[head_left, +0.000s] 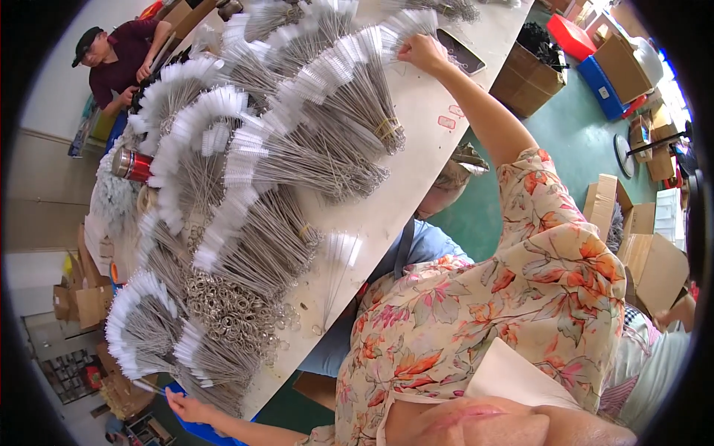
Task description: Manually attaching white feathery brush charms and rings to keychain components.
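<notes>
Brushes [411, 24] with white tips lie right at the right grip [421, 53], up against its fingers. The fingers of this grip are bent in close to each other, but I cannot tell if they are clamped on a brush. Just beside it is a dark flat thing [465, 55] with a pale rim. The left grip [186, 407] is far off, at the other end of the tabletop [401, 189]. A thin stick [149, 386] pokes out by its fingertips, and I cannot tell if they are pinched on it. Near the left grip is a round bunch [145, 327] of white-tipped brushes. Between the two grips are big heaps [297, 152] of brushes with thin gray stems, a pile of shiny rings [230, 308], and a few loose brushes [338, 275] spread like a fan. Past the heaps, well apart from both grips, is a red can [132, 165]. Across the tabletop from the right grip is a person [123, 59]. Off the tabletop, on the right grip's side, is a brown box [524, 85].
</notes>
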`<state>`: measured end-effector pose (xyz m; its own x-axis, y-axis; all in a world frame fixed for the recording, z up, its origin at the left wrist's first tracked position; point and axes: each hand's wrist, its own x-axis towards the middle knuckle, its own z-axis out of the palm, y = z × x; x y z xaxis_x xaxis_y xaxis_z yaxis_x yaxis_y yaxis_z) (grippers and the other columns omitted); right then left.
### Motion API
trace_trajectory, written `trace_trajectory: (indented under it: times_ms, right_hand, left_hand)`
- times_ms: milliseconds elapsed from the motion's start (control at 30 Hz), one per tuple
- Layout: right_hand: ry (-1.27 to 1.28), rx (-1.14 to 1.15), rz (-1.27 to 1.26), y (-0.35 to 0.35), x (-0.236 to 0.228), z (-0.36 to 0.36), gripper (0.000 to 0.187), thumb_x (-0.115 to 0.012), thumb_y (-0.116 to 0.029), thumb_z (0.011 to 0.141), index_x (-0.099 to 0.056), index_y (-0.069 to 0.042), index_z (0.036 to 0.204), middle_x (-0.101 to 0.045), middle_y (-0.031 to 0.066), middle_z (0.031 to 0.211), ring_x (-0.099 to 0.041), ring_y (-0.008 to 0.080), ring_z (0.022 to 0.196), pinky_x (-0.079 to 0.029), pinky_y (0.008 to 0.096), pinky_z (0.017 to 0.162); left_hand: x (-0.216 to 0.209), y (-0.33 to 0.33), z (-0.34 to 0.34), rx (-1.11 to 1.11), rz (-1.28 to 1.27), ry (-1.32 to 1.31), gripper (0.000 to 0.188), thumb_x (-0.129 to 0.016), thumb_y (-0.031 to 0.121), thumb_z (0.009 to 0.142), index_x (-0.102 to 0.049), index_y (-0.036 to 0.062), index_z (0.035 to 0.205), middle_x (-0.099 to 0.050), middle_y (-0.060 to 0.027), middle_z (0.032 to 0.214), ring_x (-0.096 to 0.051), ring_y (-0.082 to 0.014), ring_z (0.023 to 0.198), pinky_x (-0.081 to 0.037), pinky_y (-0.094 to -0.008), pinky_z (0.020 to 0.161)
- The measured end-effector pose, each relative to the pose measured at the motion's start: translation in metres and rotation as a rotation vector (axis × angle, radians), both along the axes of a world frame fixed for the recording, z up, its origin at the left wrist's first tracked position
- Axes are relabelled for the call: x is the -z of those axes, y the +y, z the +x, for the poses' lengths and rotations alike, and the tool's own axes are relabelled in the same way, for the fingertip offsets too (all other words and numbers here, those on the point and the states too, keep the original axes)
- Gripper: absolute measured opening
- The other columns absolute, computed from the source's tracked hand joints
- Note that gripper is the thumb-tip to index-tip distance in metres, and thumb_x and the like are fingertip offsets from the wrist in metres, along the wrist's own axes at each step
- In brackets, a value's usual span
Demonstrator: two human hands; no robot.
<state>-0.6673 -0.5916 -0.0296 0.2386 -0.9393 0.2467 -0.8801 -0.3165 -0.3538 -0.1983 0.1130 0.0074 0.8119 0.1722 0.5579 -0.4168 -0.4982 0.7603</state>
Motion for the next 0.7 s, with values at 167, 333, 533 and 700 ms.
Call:
trace_trajectory:
  times_ms: [167, 333, 533, 700]
  right_hand:
    - [-0.12, 0.049, -0.131, -0.011, -0.02, -0.008, 0.024, -0.067, -0.036, 0.07, -0.069, -0.019, 0.087, -0.067, 0.0073, 0.086, -0.063, 0.0252, 0.081, -0.049, 0.0371, 0.07]
    - [-0.042, -0.135, -0.057, -0.022, -0.027, -0.022, 0.024, -0.069, -0.035, 0.07, -0.069, -0.017, 0.086, -0.067, 0.0068, 0.085, -0.063, 0.0239, 0.079, -0.049, 0.0368, 0.071]
    - [0.03, -0.022, 0.106, -0.008, 0.003, -0.01, 0.026, -0.072, -0.033, 0.066, -0.07, -0.014, 0.084, -0.066, 0.0085, 0.079, -0.063, 0.0238, 0.076, -0.049, 0.0352, 0.069]
    - [-0.055, -0.115, 0.237, 0.009, 0.002, -0.007, 0.032, -0.072, -0.035, 0.063, -0.069, -0.006, 0.076, -0.065, 0.0112, 0.072, -0.062, 0.0227, 0.071, -0.049, 0.0344, 0.066]
  left_hand:
    - [-0.013, -0.063, -0.045, 0.228, -0.044, 0.211, 0.028, -0.046, 0.025, 0.093, -0.061, 0.0075, 0.109, -0.043, 0.006, 0.075, -0.028, -0.003, 0.056, -0.02, -0.0193, 0.044]
    - [-0.018, -0.1, -0.073, 0.491, -0.172, 0.303, 0.029, -0.047, 0.026, 0.093, -0.059, 0.0026, 0.105, -0.042, 0.005, 0.072, -0.028, -0.0009, 0.052, -0.019, -0.0172, 0.044]
    - [-0.019, -0.122, -0.097, 0.529, -0.16, 0.372, 0.026, -0.047, 0.022, 0.093, -0.058, -0.0003, 0.101, -0.042, 0.0035, 0.071, -0.027, -0.0014, 0.05, -0.019, -0.018, 0.042]
    - [-0.008, -0.102, -0.093, 0.564, -0.196, 0.381, 0.026, -0.047, 0.021, 0.094, -0.058, -0.0022, 0.101, -0.042, 0.0029, 0.069, -0.028, -0.0008, 0.05, -0.021, -0.0179, 0.041]
